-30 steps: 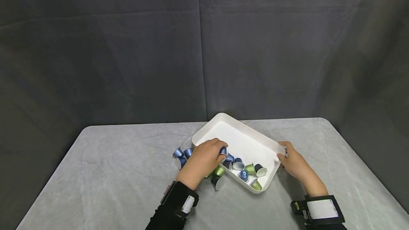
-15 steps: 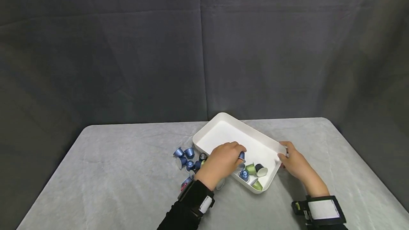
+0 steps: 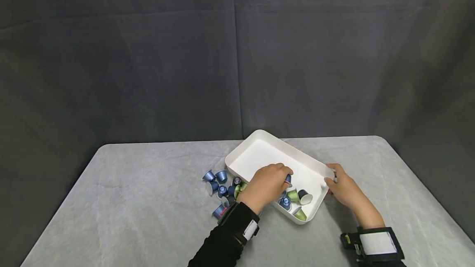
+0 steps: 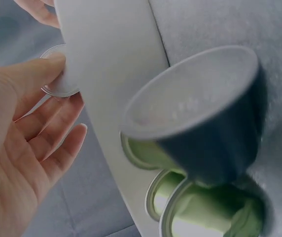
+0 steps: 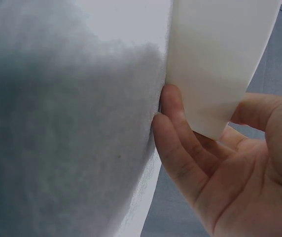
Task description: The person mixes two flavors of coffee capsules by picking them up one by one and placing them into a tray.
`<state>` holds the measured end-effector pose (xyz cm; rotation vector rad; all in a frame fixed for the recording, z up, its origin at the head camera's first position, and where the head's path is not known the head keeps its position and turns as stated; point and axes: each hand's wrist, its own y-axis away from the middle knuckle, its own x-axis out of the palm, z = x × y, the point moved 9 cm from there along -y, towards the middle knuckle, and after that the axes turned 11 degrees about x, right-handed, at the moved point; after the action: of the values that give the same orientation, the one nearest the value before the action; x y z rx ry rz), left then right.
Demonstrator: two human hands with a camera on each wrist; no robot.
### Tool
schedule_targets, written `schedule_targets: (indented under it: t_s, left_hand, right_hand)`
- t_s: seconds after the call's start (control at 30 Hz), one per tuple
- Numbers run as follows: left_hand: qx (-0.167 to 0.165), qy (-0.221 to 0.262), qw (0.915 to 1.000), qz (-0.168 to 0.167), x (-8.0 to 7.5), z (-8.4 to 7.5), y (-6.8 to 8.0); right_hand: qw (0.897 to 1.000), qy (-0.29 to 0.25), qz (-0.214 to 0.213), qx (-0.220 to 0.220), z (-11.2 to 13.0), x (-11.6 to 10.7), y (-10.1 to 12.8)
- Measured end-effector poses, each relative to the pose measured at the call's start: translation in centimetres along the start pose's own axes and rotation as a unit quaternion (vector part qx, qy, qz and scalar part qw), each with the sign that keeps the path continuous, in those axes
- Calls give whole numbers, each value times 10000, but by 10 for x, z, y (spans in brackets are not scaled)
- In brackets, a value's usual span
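My left hand [image 3: 266, 184] reaches over the near side of a white tray [image 3: 272, 147] and pinches a blue coffee capsule [image 3: 288, 179] between thumb and fingers. In the left wrist view the held capsule's pale lid [image 4: 64, 81] shows beside the tray wall. My right hand [image 3: 345, 188] grips the tray's right corner, with the thumb at the rim and fingers low against the outer wall in the right wrist view. Inside the tray's near end lie several capsules, among them a green capsule [image 3: 292, 195], a black capsule [image 3: 305, 197] and a blue capsule [image 3: 285, 203].
Left of the tray, several loose capsules lie heaped on the grey cloth-covered table [image 3: 148, 201]. A blue capsule [image 3: 208, 176] sits at the heap's far left, and another blue capsule [image 3: 219, 211] near my left wrist. A dark curtain [image 3: 167, 73] hangs behind the table.
My left hand has moved right with the blue capsule, from the tray's left edge to above the capsules inside. The right hand keeps its grip on the tray corner.
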<state>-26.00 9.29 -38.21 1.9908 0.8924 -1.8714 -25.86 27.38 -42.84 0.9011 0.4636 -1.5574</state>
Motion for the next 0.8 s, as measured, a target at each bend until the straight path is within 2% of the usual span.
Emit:
schedule_targets:
  t_s: [0.17,0.8]
  left_hand:
    - [-87,41,9999,129,5,0,-4]
    - [28,-64,9999,118,2,-4,-6]
  right_hand:
    - [10000,-5,36,-28,-1,0,0]
    - [10000,-15,28,-34,0,0,0]
